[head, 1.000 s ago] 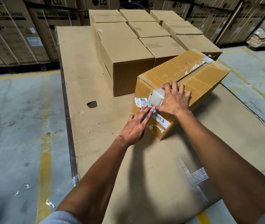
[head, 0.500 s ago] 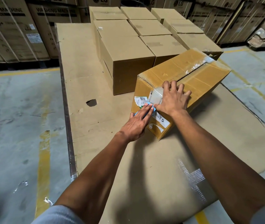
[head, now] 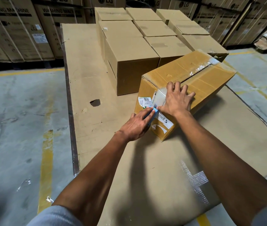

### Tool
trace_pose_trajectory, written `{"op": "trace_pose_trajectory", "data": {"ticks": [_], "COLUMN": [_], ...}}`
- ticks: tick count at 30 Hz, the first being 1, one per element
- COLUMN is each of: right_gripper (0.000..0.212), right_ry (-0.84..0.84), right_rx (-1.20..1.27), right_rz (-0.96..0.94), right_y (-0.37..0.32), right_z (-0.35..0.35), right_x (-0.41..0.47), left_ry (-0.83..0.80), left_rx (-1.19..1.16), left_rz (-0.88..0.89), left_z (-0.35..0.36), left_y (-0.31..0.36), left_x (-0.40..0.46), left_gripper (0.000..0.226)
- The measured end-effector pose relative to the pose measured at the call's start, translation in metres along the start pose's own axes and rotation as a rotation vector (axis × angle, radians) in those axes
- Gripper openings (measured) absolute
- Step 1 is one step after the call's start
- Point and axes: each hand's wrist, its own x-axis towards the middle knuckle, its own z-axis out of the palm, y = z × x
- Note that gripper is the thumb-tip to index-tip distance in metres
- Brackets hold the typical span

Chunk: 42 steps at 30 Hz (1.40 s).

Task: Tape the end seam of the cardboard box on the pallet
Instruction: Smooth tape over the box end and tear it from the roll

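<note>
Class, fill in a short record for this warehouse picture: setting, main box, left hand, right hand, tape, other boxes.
setting: cardboard-covered pallet on a concrete floor
main box: yellowish-brown cardboard box, top seam partly open
left hand: left hand holds a small blue tool against the box end
right hand: right hand pressed flat on the clear tape strip
other boxes: plain brown cartons grouped behind

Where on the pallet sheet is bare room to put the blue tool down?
Bare cardboard sheet left of the stacked boxes, beyond the hole; also the near stretch below the box. Crowded at the box's end, where left hand and right hand work.
</note>
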Motion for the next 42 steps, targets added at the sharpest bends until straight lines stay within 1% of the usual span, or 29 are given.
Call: {"op": "trace_pose_trajectory", "data": {"ticks": [3, 5, 7, 9, 10, 12, 14, 15, 16, 17, 21, 23, 25, 27, 30, 34, 37, 39, 42], "right_gripper": [0.112, 0.104, 0.085, 0.060, 0.051, 0.044, 0.045, 0.048, 0.052, 0.057, 0.084, 0.095, 0.099, 0.094, 0.075, 0.061, 0.052, 0.050, 0.051], "right_ry": [0.000, 0.022, 0.101, 0.256, 0.330, 0.414, 0.410, 0.374, 0.305, 0.201, -0.320, -0.499, -0.586, -0.638, -0.645, -0.621, -0.600, -0.618, -0.578], "right_rx": [0.014, 0.039, 0.148, 0.292, 0.336, 0.377, 0.459, 0.525, 0.607, 0.700, 1.020, 1.046, 1.042, 1.127, 1.254, 1.267, 1.308, 1.364, 1.326], "right_rz": [-0.004, -0.021, -0.059, -0.099, -0.120, -0.191, -0.303, -0.356, -0.395, -0.418, -0.468, -0.512, -0.554, -0.568, -0.570, -0.598, -0.571, -0.526, -0.447], "right_y": [0.001, 0.003, 0.007, 0.010, 0.012, 0.013, 0.013, 0.012, 0.010, 0.010, 0.011, 0.013, 0.014, 0.015, 0.021, 0.027, 0.028, 0.025, 0.015], "right_z": [0.001, 0.002, 0.003, 0.005, 0.006, 0.006, 0.007, 0.007, 0.007, 0.005, -0.012, -0.016, -0.015, -0.015, -0.019, -0.021, -0.021, -0.020, -0.019], "right_x": [0.001, 0.000, -0.004, -0.012, -0.017, -0.023, -0.029, -0.031, -0.031, -0.032, -0.034, -0.033, -0.033, -0.034, -0.036, -0.040, -0.043, -0.046, -0.050], "left_ry": [0.017, 0.033, 0.056, 0.074, 0.080, 0.096, 0.128, 0.148, 0.171, 0.192, 0.241, 0.251, 0.266, 0.280, 0.280, 0.275, 0.304, 0.333, 0.336], "left_rx": [0.049, 0.058, 0.056, 0.060, 0.065, 0.079, 0.088, 0.085, 0.084, 0.086, 0.108, 0.105, 0.106, 0.105, 0.106, 0.069, 0.001, -0.035, -0.097], "left_rz": [-0.001, -0.011, -0.030, -0.040, -0.041, -0.041, -0.045, -0.047, -0.051, -0.055, -0.048, -0.049, -0.052, -0.051, -0.040, -0.055, -0.051, -0.058, -0.144], "left_z": [0.000, 0.000, -0.002, -0.005, -0.007, -0.013, -0.022, -0.026, -0.030, -0.033, -0.044, -0.048, -0.053, -0.059, -0.064, -0.066, -0.067, -0.068, -0.066], "left_y": [0.001, 0.004, 0.007, 0.010, 0.011, 0.013, 0.018, 0.020, 0.022, 0.024, 0.037, 0.043, 0.051, 0.058, 0.067, 0.075, 0.079, 0.082, 0.088], "left_x": [-0.006, -0.010, -0.014, -0.020, -0.023, -0.031, -0.040, -0.044, -0.047, -0.050, -0.062, -0.067, -0.071, -0.074, -0.078, -0.081, -0.082, -0.082, -0.084], "left_gripper": [0.086, 0.088, 0.085, 0.082, 0.082, 0.083, 0.083, 0.082, 0.080, 0.078, 0.067, 0.068, 0.073, 0.073, 0.069, 0.065, 0.062, 0.063, 0.071]}}
